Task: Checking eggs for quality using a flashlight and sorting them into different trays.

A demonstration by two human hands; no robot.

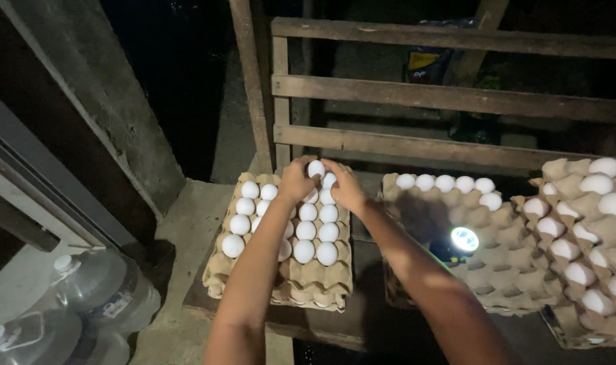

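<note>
Two hands are working at the far end of the brown pulp egg tray [281, 284]: we are pinching one white egg [316, 168] with left hand [296, 179] fingers, while right hand [347, 188] fingers are curling over neighbouring eggs. Right of that tray, a small lit torch [464, 239] is shining.

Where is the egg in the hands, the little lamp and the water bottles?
egg [315, 167], head view, its white top between both hands.
lamp [464, 238], head view, its glowing face.
water bottles [91, 284], head view, one clear side.
</note>
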